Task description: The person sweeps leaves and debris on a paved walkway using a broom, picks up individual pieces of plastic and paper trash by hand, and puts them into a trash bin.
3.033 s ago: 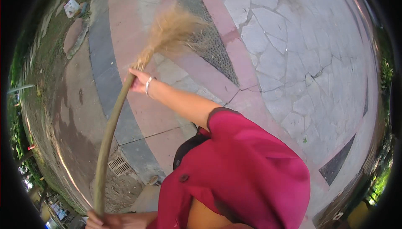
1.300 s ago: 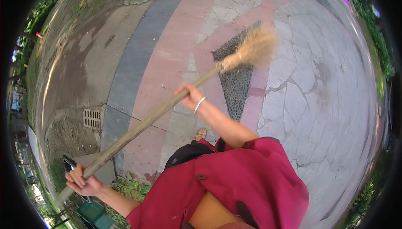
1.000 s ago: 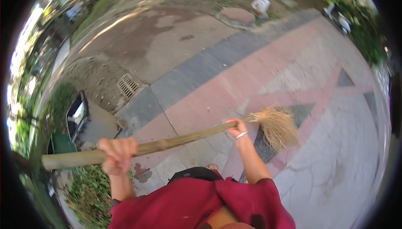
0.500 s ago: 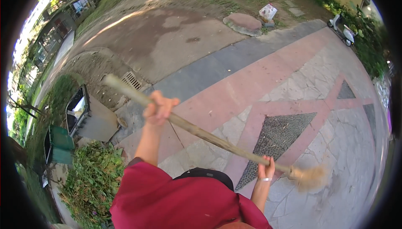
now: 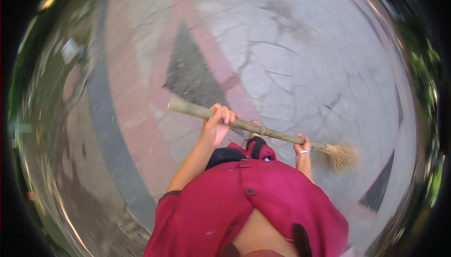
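The broom [image 5: 263, 130] lies crosswise above the pavement [image 5: 291, 60], bristles right, drain grate [image 5: 128, 224] lower left.

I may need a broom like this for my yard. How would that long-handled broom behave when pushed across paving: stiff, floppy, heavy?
The broom has a thick, pale wooden pole that looks straight between the left hand and right hand, so probably stiff. Its straw-like bristle head looks small and splayed, likely flexing on the stone paving. Two hands set wide apart hint at some weight.
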`<state>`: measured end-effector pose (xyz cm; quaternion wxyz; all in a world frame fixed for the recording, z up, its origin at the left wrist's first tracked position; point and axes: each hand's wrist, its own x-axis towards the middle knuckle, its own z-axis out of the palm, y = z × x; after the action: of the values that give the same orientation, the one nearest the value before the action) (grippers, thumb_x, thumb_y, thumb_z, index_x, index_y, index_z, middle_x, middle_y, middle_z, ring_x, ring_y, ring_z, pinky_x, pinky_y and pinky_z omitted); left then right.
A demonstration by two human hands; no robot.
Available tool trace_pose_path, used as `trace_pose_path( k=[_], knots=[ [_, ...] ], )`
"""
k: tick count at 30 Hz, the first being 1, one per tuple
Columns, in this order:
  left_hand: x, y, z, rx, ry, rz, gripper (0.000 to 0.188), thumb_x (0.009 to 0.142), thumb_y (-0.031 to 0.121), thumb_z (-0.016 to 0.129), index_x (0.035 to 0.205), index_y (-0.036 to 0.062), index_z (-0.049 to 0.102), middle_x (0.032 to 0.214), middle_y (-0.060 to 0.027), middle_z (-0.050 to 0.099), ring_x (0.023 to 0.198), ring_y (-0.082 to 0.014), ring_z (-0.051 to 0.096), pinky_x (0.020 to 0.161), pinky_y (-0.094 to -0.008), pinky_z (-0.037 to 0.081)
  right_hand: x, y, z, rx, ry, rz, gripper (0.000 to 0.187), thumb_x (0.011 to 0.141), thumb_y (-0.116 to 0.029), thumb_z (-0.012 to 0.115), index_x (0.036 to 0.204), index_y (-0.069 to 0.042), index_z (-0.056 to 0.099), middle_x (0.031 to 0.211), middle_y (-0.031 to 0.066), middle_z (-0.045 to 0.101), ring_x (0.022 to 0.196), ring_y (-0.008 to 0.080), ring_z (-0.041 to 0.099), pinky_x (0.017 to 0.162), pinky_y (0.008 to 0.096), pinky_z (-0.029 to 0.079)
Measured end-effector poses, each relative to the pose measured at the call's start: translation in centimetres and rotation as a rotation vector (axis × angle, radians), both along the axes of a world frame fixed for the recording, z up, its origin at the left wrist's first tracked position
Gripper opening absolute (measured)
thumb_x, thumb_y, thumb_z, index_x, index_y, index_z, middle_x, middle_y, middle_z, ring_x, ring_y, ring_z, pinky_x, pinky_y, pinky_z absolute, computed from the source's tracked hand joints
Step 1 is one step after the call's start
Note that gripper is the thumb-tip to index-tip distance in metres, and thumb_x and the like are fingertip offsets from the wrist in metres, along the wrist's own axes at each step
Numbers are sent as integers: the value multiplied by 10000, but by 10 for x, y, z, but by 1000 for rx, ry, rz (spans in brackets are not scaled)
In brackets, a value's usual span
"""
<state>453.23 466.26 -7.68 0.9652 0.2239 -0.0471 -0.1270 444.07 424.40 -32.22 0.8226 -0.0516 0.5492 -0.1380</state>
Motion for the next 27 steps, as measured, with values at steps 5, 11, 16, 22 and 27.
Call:
trace_pose_path(
  k=[5,11,16,22,27],
  knots=[
    [67,-126,2,139,68,-99,206,830,177,530,699,108,388,623,-8,385,641,-149,417,817,-388,371,7,-76,-53,45,71,93,151,776,-150,442,786,-2,467,702,114,502,698,255,490,687,421,439],
    [97,-118,72,316,71,371,305,894,183,403,612,128,299,552,1,303,554,-131,337,808,-400,390,202,-41,37,144,-164,581,139,749,-155,485,749,-17,462,751,154,515,774,285,488,758,410,401],
    [103,-161,121,475,-90,580,295,884,209,435,638,125,294,566,5,290,573,-130,339,884,-391,341,401,9,49,301,-357,734,90,817,-106,457,773,-35,425,618,81,445,620,252,489,646,417,458],
    [155,-202,127,923,-565,760,358,789,368,588,629,141,362,579,27,361,624,-114,413,859,-375,314,567,28,121,330,-537,904,100,838,-103,454,765,-39,427,588,61,449,558,225,484,613,402,468],
    [221,-151,149,632,-565,863,392,764,355,628,644,132,329,532,36,324,573,-98,362,802,-324,308,595,40,169,410,-683,843,91,816,-71,510,785,-25,439,682,85,493,647,221,519,679,417,482]
  ],
)
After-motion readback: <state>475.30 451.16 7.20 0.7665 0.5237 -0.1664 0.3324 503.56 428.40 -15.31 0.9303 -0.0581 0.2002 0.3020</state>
